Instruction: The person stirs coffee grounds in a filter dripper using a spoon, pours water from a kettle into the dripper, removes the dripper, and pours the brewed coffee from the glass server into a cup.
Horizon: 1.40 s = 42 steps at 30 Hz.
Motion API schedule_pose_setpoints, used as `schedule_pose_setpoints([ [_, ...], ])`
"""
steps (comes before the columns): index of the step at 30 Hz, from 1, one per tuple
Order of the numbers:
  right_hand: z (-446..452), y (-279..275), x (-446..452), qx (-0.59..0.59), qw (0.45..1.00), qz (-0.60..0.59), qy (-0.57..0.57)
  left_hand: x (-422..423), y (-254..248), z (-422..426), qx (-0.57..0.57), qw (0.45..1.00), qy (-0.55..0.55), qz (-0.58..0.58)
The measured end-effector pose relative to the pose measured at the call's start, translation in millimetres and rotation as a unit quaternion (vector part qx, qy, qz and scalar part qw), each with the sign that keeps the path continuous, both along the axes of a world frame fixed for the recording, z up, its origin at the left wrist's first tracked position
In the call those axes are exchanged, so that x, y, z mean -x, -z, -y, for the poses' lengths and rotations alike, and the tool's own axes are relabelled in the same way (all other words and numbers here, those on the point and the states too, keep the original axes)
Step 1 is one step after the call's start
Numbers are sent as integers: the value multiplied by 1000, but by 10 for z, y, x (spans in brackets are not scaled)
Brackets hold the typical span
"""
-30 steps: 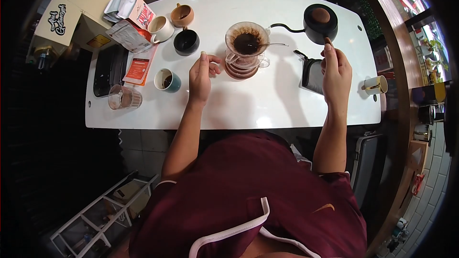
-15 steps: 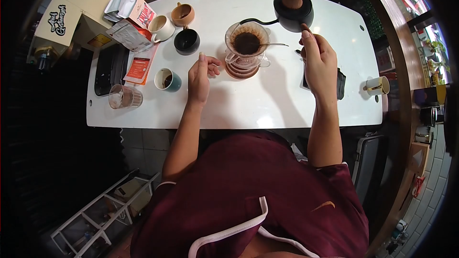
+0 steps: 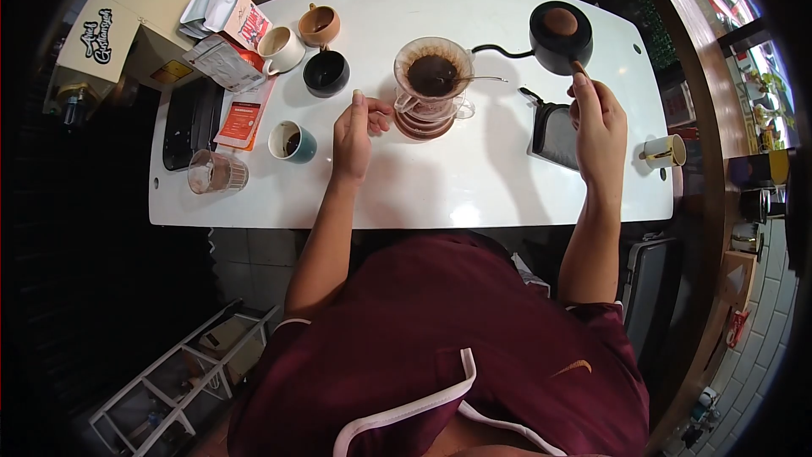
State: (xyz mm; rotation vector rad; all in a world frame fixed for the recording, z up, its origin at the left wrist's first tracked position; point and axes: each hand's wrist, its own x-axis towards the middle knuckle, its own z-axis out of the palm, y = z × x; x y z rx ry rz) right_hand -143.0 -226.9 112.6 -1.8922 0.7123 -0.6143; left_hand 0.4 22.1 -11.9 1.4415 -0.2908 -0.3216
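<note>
My right hand [image 3: 597,118] grips the handle of a black gooseneck kettle [image 3: 551,44] with a brown lid knob. The kettle's spout tip is at the right rim of a clear dripper [image 3: 414,57], which holds dark wet coffee. A thin spoon [image 3: 486,79] sticks out of the dripper to the right. Under the dripper is a glass server [image 3: 461,108] on a brown round base [image 3: 420,129]. My left hand [image 3: 359,127] hovers to the left of the dripper, holding nothing, thumb up and fingers loosely curled apart.
Left of my left hand are a black cup [image 3: 326,74], an orange cup [image 3: 319,25], a cream mug [image 3: 281,49], a teal cup [image 3: 293,142] and a clear glass [image 3: 217,172]. Coffee bags [image 3: 227,61] stand behind. A dark pouch [image 3: 554,134] and a white mug [image 3: 664,151] are at right.
The kettle in my right hand moved left over the dripper, then back right, so its spout is now at the dripper's right rim. My left hand has hardly moved.
</note>
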Motion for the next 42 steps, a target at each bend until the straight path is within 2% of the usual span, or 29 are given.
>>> schedule_pose_setpoints([
  [2, -30, 65, -118, 16, 998, 52, 10, 1, -1, -1, 1, 1000, 2, -2],
  [6, -97, 125, -316, 49, 997, 57, 18, 8, 2, -17, 1, 1000, 2, 3],
  [13, -235, 121, -396, 16, 998, 58, -27, 11, 17, -70, -10, 1000, 5, 7],
  [20, -164, -6, -74, -49, 997, 30, -61, 21, 15, -24, -3, 1000, 1, 2],
  [26, -38, -34, 13, -14, 1000, -4, -15, 24, 12, 21, -1, 1000, -3, -2],
  [29, -15, 30, -96, 0, 1000, 7, 11, 15, 12, 35, -1, 1000, 1, -4],
  [32, -102, 95, -265, 50, 996, 67, 27, 15, 7, 41, -1, 1000, 7, -5],
  [38, -262, 108, -377, 21, 997, 69, -17, 15, -14, 14, -6, 1000, 2, -10],
  [42, -230, 76, -244, -50, 996, 63, -44, -9, 4, -6, -2, 1000, 2, -4],
])
